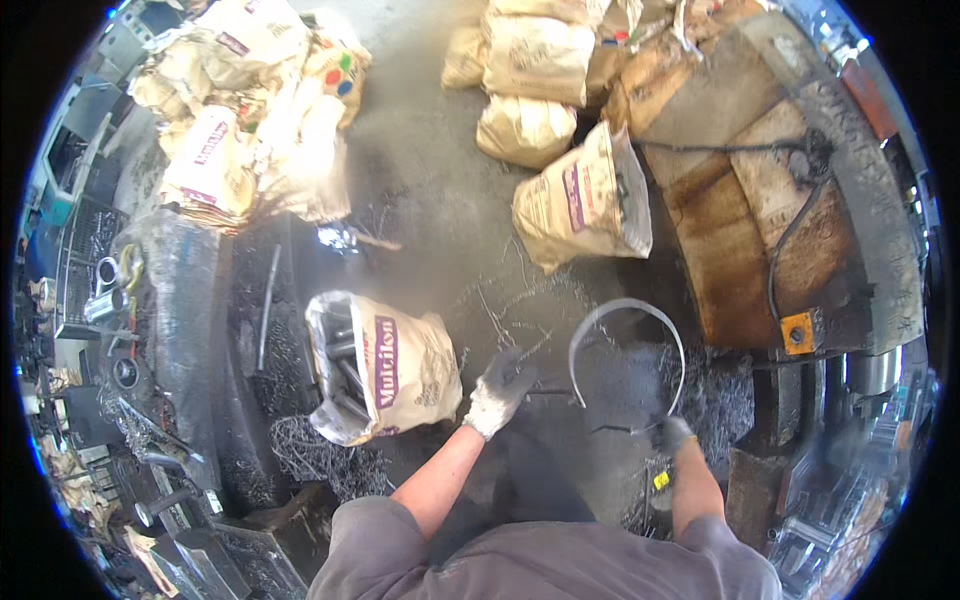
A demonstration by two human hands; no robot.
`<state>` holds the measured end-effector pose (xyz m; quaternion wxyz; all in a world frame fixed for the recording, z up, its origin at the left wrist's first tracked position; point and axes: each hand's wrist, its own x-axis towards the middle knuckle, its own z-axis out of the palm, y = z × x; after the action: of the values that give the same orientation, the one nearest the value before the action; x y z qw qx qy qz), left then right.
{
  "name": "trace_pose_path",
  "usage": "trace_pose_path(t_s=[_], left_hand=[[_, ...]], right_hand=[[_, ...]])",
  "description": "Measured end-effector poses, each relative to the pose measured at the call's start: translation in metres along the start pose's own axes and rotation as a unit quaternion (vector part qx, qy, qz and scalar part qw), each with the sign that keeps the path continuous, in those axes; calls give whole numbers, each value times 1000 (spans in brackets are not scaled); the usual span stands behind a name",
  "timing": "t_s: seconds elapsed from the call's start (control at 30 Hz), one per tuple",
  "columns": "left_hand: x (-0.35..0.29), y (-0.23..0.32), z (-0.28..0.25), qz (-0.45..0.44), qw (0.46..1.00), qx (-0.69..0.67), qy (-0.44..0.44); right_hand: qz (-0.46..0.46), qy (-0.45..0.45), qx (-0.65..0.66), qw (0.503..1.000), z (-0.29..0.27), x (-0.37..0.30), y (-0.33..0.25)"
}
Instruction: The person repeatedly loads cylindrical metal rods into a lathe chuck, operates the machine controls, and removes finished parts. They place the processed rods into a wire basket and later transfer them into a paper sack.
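My left hand [497,392], in a dirty white glove, grips a thin dark metal rod that points right toward a curved metal band [625,308]. The band arches up like a horseshoe over the grey floor. My right hand [671,433], in a dark glove, holds the band's lower right end. An open paper sack [385,368] holding short metal cylinders lies just left of my left hand.
Metal shavings [725,395] are heaped at the right of the band. A rusty machine bed [760,220] with a cable stands at the upper right. Several filled paper sacks [580,200] lie behind, more at the upper left [250,110]. Dark metal parts crowd the left side.
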<state>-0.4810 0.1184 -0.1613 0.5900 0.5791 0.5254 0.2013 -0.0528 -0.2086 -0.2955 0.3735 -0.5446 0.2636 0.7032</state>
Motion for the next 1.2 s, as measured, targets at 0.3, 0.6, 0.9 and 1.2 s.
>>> trace_pose_path(t_s=[0.3,0.6,0.9,1.2], left_hand=[[-103,-205,-61,-224,958,-58,172],[-135,-240,-170,-407,703,-27,582],[-87,-336,-200,-358,673,-132,633],[-80,-392,-232,-273,727,-198,598]], right_hand=[[75,292,4,953,-186,117,168],[-221,44,-948,224,1,41,27],[-503,3,-754,422,570,40,40],[-309,-169,-839,415,759,260,90]])
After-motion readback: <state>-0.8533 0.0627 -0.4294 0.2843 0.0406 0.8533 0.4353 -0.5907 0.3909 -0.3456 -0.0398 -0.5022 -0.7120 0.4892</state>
